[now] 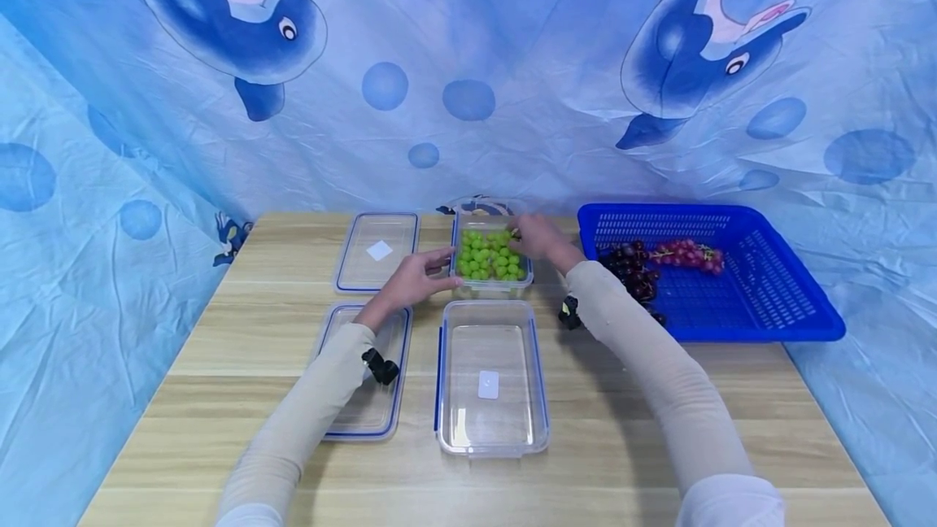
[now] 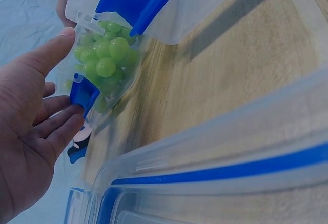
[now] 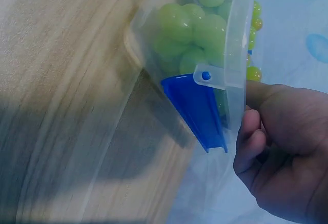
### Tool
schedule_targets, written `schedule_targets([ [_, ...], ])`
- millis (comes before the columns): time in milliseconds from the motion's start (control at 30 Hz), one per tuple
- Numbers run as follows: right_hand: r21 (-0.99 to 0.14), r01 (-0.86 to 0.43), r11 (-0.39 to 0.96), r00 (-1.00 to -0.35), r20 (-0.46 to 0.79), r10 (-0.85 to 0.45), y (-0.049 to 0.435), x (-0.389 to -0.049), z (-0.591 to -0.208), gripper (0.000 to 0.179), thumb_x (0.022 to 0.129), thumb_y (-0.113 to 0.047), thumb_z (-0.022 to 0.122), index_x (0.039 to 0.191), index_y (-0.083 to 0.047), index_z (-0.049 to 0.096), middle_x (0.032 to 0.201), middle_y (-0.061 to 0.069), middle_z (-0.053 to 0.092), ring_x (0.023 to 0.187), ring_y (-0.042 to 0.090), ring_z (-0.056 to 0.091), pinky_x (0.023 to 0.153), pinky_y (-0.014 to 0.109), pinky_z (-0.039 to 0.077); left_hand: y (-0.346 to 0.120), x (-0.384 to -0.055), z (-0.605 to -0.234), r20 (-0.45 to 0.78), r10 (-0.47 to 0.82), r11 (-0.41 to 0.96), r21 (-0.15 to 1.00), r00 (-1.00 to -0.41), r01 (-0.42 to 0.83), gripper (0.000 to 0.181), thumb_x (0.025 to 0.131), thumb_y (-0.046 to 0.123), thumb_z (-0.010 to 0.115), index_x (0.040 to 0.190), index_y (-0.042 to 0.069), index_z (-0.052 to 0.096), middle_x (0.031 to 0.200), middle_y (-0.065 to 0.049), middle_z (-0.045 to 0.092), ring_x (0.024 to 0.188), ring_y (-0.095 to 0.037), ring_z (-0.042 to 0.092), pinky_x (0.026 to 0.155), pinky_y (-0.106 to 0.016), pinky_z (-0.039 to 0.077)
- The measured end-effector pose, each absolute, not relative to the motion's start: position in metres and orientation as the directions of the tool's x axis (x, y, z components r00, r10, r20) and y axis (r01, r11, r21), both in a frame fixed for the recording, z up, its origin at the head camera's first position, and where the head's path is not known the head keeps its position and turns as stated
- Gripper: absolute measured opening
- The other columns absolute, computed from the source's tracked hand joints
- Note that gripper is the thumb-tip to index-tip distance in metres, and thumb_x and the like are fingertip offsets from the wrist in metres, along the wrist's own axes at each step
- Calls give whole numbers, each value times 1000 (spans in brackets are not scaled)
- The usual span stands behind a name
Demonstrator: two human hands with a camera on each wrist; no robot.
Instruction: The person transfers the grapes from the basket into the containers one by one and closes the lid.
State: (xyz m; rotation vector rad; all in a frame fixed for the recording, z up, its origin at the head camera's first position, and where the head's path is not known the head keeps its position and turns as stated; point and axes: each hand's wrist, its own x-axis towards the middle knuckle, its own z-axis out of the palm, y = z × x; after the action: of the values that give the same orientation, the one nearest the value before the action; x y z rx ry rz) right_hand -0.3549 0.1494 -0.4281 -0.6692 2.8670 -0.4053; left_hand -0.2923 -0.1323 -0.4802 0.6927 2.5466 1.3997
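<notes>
A small clear container [image 1: 491,285] filled with green grapes [image 1: 492,255] stands near the table's back edge. At its left side is my left hand [image 1: 419,276], thumb apart from the fairly straight fingers. In the left wrist view those fingertips touch a lowered blue latch [image 2: 84,95]. My right hand [image 1: 540,237] is at the container's back right, over the grapes. Seen from the right wrist, its fingers [image 3: 251,149] bend at the rim beside another blue latch [image 3: 197,108]; the wall hides the index tip, so I cannot tell whether it pinches anything.
A larger clear container [image 1: 492,421] stands in front. Two blue-edged lids, one smaller [image 1: 378,230] and one larger [image 1: 366,421], lie at left, the larger under my left forearm. A blue basket [image 1: 754,299] at right holds dark grapes [image 1: 631,267] and red grapes [image 1: 688,255].
</notes>
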Motion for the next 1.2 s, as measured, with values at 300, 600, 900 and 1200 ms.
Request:
schedule_targets([
  [300,-488,-330,808,-896,-107,-430,158,-356,-427,47,98,-17,68,140,1,59,134,21,65,124,34,62,104,51,53,-132,-292,-480,86,467,454,831,-880,322,78,92,44,76,153,6,46,156,-11,48,135,-31,55,109,-42,51],
  [600,-569,-328,754,-884,-96,-457,166,-348,-401,48,97,-20,71,140,0,60,130,22,67,119,35,65,100,52,55,-133,-293,-480,76,477,461,827,-876,323,75,92,44,76,154,11,46,155,-10,49,133,-32,57,108,-43,52],
  [900,-602,-342,721,-890,-39,-455,183,-331,-364,48,98,-31,71,140,-9,62,126,16,71,114,31,67,92,50,58,-132,-293,-482,75,469,467,825,-880,319,76,92,45,75,154,11,46,156,-8,48,134,-30,56,109,-41,51],
  [1200,-576,-399,713,-896,80,-437,224,-316,-334,44,99,-27,71,136,-6,65,120,20,72,105,36,70,86,52,60,-132,-292,-482,69,467,459,833,-881,309,78,92,45,76,154,10,45,157,-9,47,134,-31,56,109,-42,51],
])
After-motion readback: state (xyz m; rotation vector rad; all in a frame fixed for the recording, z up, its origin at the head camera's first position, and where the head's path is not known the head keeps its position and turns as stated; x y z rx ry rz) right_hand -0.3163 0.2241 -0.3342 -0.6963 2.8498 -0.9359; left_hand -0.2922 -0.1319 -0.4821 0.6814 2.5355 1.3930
